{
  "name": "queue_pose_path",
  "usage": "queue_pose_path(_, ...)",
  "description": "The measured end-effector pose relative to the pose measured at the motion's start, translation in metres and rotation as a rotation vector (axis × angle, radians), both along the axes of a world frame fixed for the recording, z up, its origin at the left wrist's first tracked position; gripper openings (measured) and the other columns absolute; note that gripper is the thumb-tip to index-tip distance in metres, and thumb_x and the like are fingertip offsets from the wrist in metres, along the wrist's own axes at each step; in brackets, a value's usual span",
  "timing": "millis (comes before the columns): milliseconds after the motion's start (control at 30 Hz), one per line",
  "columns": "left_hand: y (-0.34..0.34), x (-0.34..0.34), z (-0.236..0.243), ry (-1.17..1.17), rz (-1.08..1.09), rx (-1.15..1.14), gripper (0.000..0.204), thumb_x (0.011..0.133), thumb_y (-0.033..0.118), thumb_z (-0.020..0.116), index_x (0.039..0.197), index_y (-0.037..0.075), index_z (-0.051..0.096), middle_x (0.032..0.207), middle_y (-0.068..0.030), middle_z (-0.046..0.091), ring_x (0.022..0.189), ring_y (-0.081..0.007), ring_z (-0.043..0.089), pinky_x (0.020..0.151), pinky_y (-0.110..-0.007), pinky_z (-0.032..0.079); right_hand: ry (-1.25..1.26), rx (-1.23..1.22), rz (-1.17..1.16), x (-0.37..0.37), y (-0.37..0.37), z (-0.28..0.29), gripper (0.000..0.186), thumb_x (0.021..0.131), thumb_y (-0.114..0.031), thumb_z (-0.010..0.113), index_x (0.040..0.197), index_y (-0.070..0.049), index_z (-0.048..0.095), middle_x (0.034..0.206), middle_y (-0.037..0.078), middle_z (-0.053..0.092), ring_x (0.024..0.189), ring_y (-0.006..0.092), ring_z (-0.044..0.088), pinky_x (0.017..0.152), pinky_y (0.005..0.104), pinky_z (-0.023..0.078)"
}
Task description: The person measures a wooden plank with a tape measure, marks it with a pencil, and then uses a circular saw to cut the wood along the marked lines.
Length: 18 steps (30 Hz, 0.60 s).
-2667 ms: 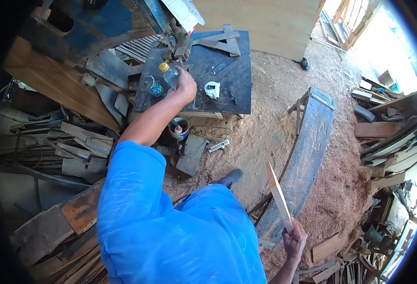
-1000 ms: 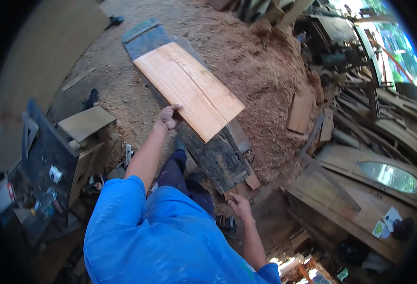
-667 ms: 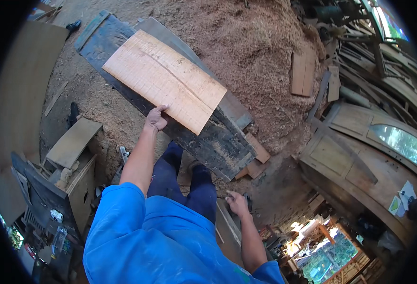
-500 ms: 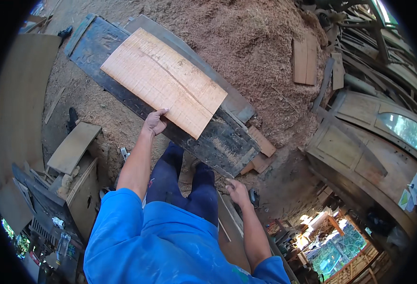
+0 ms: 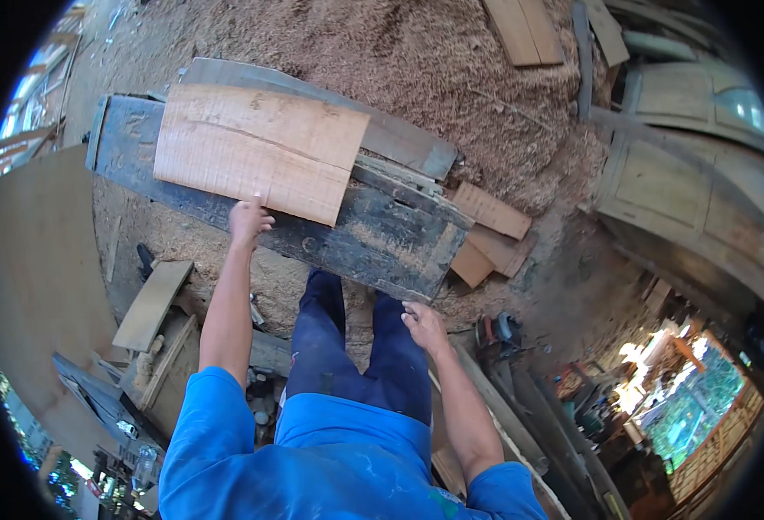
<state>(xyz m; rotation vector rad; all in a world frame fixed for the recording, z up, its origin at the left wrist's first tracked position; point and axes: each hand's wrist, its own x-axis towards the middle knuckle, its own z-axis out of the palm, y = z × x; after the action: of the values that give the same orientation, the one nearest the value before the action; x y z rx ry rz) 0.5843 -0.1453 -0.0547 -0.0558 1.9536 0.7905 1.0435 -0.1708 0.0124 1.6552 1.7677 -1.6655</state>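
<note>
A broad, pale rough-sawn wooden board (image 5: 252, 147) with a dark crack along it lies across a dark, worn bench plank (image 5: 391, 247). At the board's near edge is my left hand (image 5: 250, 221), closed, its thumb side against the edge and the other fingers curled over the dark plank. My right hand (image 5: 425, 325) is by the plank's near right corner, fingers curled in together. Whatever it may hold is too small or hidden to make out. Behind the pale board a greyish plank (image 5: 399, 143) lies along the far side of the bench.
A sawdust heap (image 5: 451, 87) spreads behind the bench. Short board offcuts (image 5: 490, 212) lie off its right end. A split board (image 5: 525, 30) rests on the heap. Wooden door panels (image 5: 659, 173) stand at right, a large wooden sheet (image 5: 44, 277) at left, and long timbers (image 5: 521, 425) beside my right arm.
The view has turned, so the bench and boards appear more level and further left. My left hand stays by the board's near edge. My right hand stays by the bench corner.
</note>
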Motion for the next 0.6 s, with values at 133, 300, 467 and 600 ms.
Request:
queue_pose_path(133,0.008,-0.012,-0.009,0.192,0.122,0.136,0.051,0.089,0.026,0.078,0.111,-0.003,0.043,0.091,-0.0164,0.061,0.065,-0.0246,0.067,0.048,-0.030,0.059,-0.001,-0.059,-0.110,0.048,-0.055,-0.027,0.036,0.090,-0.018,0.066,0.124,-0.005,0.067,0.113,0.018,0.072,0.105,0.0297,0.070,0.093,0.0392,0.054)
queue_pose_path(300,0.025,-0.005,-0.012,0.382,0.091,0.038,0.056,0.083,0.021,0.084,0.113,0.000,0.041,0.097,-0.0157,0.058,0.063,-0.0228,0.064,0.049,-0.031,0.059,-0.041,-0.101,-0.098,0.081,-0.079,-0.041,0.033,0.090,-0.016,0.065,0.122,-0.005,0.068,0.111,0.018,0.072,0.101,0.0307,0.070,0.091,0.0400,0.055)
queue_pose_path(467,0.031,-0.009,-0.019,0.457,0.023,0.082,0.058,0.082,0.023,0.085,0.113,0.001,0.042,0.089,-0.0145,0.063,0.055,-0.0192,0.062,0.044,-0.029,0.054,0.020,-0.060,-0.083,0.088,-0.062,-0.048,0.032,0.091,-0.014,0.064,0.121,-0.005,0.068,0.108,0.018,0.072,0.100,0.0308,0.071,0.088,0.0404,0.055)
queue_pose_path(600,0.011,-0.041,-0.012,0.550,-0.104,0.065,0.056,0.079,0.027,0.087,0.111,0.001,0.048,0.083,-0.0125,0.065,0.057,-0.0169,0.062,0.045,-0.028,0.050,0.257,0.144,-0.125,0.040,-0.001,-0.027,0.028,0.089,-0.010,0.065,0.116,-0.003,0.068,0.103,0.018,0.070,0.094,0.0331,0.069,0.085,0.0404,0.055)
